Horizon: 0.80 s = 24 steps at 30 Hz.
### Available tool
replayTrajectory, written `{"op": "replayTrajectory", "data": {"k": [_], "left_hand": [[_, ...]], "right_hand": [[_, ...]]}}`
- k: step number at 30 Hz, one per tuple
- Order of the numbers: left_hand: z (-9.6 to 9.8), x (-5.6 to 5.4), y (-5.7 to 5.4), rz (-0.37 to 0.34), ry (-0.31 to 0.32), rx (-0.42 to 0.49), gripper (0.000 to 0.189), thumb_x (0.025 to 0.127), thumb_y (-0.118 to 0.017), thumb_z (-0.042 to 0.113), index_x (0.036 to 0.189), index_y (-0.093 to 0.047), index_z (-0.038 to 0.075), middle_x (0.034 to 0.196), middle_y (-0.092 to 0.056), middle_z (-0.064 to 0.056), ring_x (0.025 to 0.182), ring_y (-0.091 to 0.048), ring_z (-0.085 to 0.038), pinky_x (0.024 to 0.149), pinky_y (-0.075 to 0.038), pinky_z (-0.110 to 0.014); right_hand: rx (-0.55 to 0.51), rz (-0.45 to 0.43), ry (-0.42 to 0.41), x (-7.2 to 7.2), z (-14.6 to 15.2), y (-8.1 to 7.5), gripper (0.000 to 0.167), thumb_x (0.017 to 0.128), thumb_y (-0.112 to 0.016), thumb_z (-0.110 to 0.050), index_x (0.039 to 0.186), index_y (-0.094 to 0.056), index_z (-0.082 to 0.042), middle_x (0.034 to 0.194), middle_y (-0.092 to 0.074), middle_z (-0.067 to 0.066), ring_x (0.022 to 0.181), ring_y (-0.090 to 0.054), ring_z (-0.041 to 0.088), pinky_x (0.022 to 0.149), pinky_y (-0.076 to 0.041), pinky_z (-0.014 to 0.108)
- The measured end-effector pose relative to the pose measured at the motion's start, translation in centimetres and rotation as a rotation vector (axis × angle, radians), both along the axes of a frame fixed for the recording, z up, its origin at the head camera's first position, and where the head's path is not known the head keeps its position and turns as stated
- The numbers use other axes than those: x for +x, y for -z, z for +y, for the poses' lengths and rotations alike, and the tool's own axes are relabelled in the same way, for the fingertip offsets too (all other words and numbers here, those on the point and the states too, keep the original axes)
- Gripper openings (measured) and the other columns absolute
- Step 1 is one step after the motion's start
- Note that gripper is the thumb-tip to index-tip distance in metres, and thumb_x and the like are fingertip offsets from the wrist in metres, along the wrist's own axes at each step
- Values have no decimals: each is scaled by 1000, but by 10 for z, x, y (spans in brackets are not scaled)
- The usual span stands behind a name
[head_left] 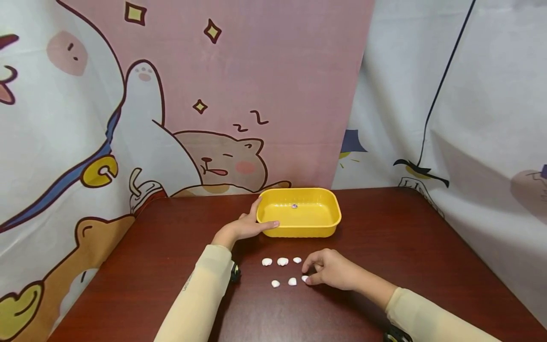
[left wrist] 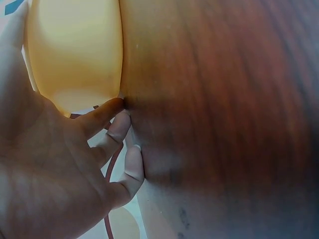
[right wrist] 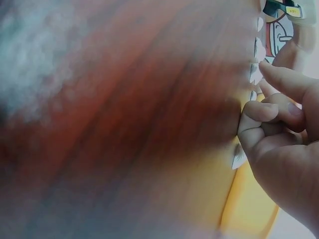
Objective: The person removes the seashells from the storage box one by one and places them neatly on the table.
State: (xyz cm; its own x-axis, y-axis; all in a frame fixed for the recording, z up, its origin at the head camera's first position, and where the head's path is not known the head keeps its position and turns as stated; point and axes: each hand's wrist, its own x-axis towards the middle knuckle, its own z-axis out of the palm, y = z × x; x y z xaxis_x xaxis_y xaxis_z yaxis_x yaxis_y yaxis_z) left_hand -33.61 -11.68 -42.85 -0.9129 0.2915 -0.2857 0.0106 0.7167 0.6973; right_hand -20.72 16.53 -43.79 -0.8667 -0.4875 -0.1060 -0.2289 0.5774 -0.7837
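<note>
My left hand (head_left: 241,228) rests against the left end of a yellow plastic basin (head_left: 299,232), its thumb along the front rim and its other fingers spread at the end wall. In the left wrist view, the fingertips (left wrist: 133,159) lie at the tabletop. My right hand (head_left: 333,270) is low over the table, with bent fingers. Its thumb tip is right at a small white seashell (head_left: 305,279), the rightmost in the front row, while the index fingertip stands apart from the thumb. In the right wrist view, another shell (right wrist: 239,157) shows beside the curled fingers.
Two more white shells (head_left: 292,281) lie in the front row; three shells (head_left: 282,261) form a row behind, nearer the basin. Inside the basin lies a small purple-and-white piece (head_left: 294,206). A cartoon-print cloth (head_left: 282,85) hangs behind the dark red-brown table (head_left: 179,266).
</note>
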Motion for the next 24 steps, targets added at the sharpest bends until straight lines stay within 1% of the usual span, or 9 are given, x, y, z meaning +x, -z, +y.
{"op": "replayTrajectory", "data": {"k": [5, 8, 11, 14, 15, 18, 22, 24], "left_hand": [[0, 1, 0, 1, 4, -3, 123, 80, -70, 84, 170, 5, 44, 169, -26, -26, 157, -28, -42, 123, -29, -69], [-1, 2, 0, 1, 0, 3, 123, 80, -70, 84, 170, 4, 45, 168, -28, -25, 156, -29, -41, 123, -30, -69], [0, 2, 1, 0, -3, 10, 123, 80, -70, 84, 170, 3, 45, 168, -29, -25, 155, -30, -40, 123, -30, -69], [0, 1, 1, -5, -5, 12, 123, 79, -71, 85, 170, 2, 45, 167, -29, -25, 154, -31, -41, 122, -30, -69], [1, 1, 1, -5, -4, 13, 124, 79, -71, 85, 170, 3, 45, 167, -29, -25, 154, -31, -41, 123, -30, -69], [0, 0, 1, -5, -4, 15, 125, 78, -72, 85, 170, 2, 44, 166, -30, -25, 153, -32, -41, 122, -30, -69], [-1, 0, 1, 0, 4, 16, 125, 79, -72, 84, 170, 3, 44, 166, -31, -26, 153, -33, -42, 122, -31, -69], [-1, 1, 1, 3, 9, 15, 125, 79, -72, 84, 170, 3, 44, 166, -31, -26, 153, -33, -42, 122, -31, -69]], "right_hand": [[-11, -15, -1, -2, 0, 1, 16, 86, -88, -15, 98, -77, -13, 59, -44, -7, 54, -37, 8, 52, -31, 22], [-30, -67, 7, -5, 0, -1, 18, 86, -89, -15, 100, -77, -12, 58, -44, -6, 51, -39, 8, 50, -33, 22], [-51, -133, 16, -9, 2, -6, 20, 86, -88, -16, 103, -77, -10, 57, -46, -5, 47, -40, 9, 49, -36, 23], [-74, -161, 19, -14, 2, -19, 24, 88, -87, -15, 107, -77, -7, 59, -46, -4, 48, -41, 11, 50, -36, 24], [-81, -163, 19, -16, 2, -24, 25, 88, -87, -15, 109, -76, -5, 60, -46, -4, 49, -41, 11, 50, -37, 24], [-99, -166, 24, -24, 3, -43, 25, 91, -85, -17, 112, -76, -6, 65, -51, -1, 54, -45, 15, 54, -41, 25], [-126, -189, 46, -38, 1, -64, 26, 92, -85, -20, 113, -76, -9, 73, -55, 2, 60, -48, 18, 60, -45, 29], [-144, -200, 69, -47, -1, -71, 29, 91, -86, -21, 114, -76, -8, 74, -52, 2, 62, -47, 18, 62, -45, 29]]}}
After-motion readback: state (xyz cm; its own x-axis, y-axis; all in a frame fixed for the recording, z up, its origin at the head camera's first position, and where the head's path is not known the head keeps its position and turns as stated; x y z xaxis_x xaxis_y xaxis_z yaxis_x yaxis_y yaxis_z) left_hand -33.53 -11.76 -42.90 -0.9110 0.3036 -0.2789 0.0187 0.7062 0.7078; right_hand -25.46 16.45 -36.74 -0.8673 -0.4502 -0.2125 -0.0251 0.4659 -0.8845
